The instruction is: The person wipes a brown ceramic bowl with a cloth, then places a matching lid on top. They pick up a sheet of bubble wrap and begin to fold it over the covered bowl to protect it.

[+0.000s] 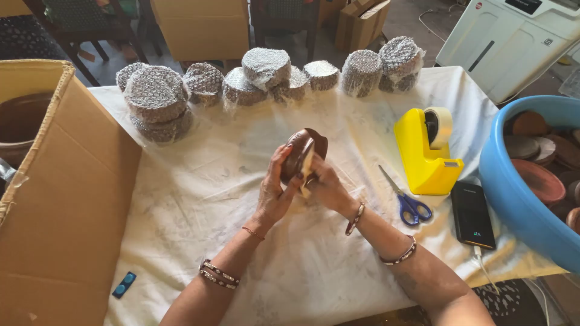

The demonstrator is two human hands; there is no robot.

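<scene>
Both hands meet above the middle of the table (pixel 199 199), over its white cloth. Left hand (pixel 275 193) cups a stack of brown clay discs (pixel 301 151) from the side, fingers curled round the rim. Right hand (pixel 323 184) presses the opposite face, fingers closed against the stack and a pale sheet (pixel 307 172) between the discs. Stack is held on edge, clear of the cloth.

Judgement: keep the discs squeezed flush so none slips; clay likely chips if edges knock. Bubble-wrapped bundles (pixel 157 96) line the far edge; yellow tape dispenser (pixel 426 151) and blue-handled scissors (pixel 408 202) lie near the right hand.
</scene>
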